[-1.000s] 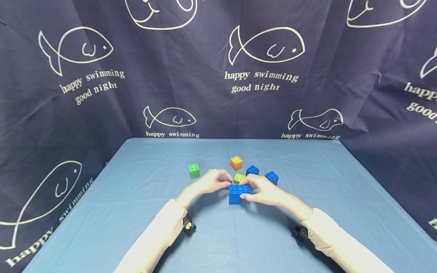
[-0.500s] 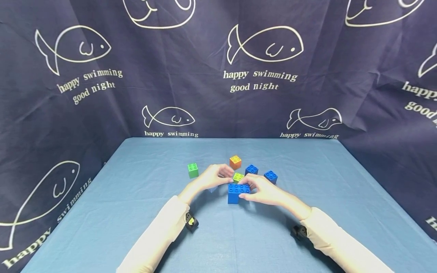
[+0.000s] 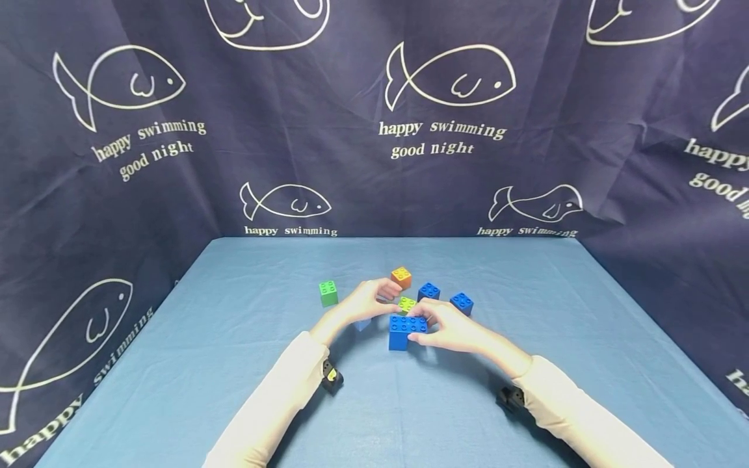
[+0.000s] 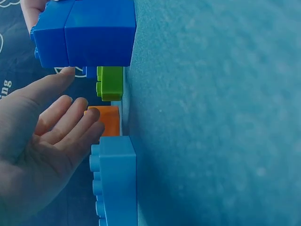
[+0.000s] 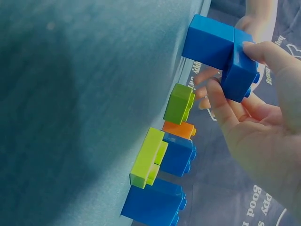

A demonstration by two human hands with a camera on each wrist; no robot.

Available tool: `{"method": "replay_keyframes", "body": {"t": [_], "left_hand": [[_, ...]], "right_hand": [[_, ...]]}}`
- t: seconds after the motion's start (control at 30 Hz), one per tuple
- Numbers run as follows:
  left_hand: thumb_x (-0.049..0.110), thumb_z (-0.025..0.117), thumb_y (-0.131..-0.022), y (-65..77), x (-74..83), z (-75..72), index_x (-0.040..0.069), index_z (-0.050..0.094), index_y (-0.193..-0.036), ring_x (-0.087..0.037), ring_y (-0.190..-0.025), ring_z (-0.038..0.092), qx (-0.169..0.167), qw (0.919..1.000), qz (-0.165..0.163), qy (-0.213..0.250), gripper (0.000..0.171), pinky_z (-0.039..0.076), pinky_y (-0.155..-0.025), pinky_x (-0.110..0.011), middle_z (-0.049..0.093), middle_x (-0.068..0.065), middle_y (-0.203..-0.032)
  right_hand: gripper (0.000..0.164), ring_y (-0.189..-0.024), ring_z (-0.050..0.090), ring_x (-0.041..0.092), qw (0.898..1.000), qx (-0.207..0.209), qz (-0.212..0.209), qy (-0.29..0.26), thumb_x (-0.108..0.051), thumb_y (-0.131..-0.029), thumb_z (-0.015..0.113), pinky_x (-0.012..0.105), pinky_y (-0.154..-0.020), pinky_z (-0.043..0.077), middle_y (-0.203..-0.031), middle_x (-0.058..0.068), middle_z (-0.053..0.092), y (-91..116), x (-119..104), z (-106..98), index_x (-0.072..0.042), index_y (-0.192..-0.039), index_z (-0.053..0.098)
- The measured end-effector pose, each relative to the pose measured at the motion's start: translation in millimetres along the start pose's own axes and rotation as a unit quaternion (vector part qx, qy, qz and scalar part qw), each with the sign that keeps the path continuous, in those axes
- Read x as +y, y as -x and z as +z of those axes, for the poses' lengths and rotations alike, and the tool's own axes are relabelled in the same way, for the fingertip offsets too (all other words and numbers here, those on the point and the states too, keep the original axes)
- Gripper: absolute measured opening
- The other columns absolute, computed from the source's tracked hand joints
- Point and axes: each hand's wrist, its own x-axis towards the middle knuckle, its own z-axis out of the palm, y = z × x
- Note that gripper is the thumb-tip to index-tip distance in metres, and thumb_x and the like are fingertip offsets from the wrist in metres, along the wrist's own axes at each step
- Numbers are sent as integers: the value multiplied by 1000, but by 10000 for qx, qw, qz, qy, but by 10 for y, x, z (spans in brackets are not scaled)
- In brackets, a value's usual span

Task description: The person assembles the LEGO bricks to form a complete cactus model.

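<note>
My right hand (image 3: 453, 327) pinches a wide, thin blue toy building brick (image 5: 241, 63) between thumb and fingers. Joined beneath its left end is a taller blue brick (image 3: 398, 341), so the pair forms an overhanging shape. My left hand (image 3: 367, 301) is just left of and beyond this pair, fingers loosely spread and holding nothing. In the left wrist view its thumb overlaps the lower edge of the joined blue bricks (image 4: 99, 42). A light blue brick (image 4: 117, 181) lies beneath the left hand, mostly hidden by it in the head view.
Beyond the hands on the blue cloth stand a lime brick (image 3: 406, 305), an orange brick (image 3: 401, 278) and two blue bricks (image 3: 429, 292). A green brick (image 3: 328, 293) stands farther left. The right wrist view shows a yellow-green brick (image 5: 148, 160) too.
My left hand has drawn back from the joined blue bricks and shifted slightly forward, its fingers spreading apart; the light blue brick now shows beneath it. My right hand keeps its grip, almost still.
</note>
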Motion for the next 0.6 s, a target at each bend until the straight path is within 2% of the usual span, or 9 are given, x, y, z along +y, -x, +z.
{"method": "replay_keyframes", "body": {"t": [0.2, 0.4, 0.6], "left_hand": [[13, 72, -82, -45, -33, 20, -2, 56, -117, -26, -102, 63, 16, 10000, -41, -9, 41, 51, -87, -28, 65, -16, -111], [14, 73, -82, -83, -60, 28, 2, 58, -117, -24, -106, 63, -23, 9997, -140, -184, 40, 49, -92, -31, 65, -14, -114], [10, 72, -82, -105, -76, 38, 0, 56, -120, -25, -110, 61, -260, 9994, -163, -154, 42, 47, -94, -31, 64, -14, -118]], "right_hand": [[29, -88, 60, 14, 9999, 17, -114, 43, -25, -84, 70, 28, -76, 54, -101, 5, 64, 2, 25, 5, -7, -105, 62], [30, -80, 59, 9, 9999, 51, -136, 71, -25, -84, 70, 25, -72, 53, -100, 4, 64, 2, 42, 5, -7, -107, 63], [32, -80, 60, 8, 9999, 18, -97, -101, -25, -84, 71, 25, -74, 53, -102, 4, 63, 3, 33, -6, -7, -109, 63]]}}
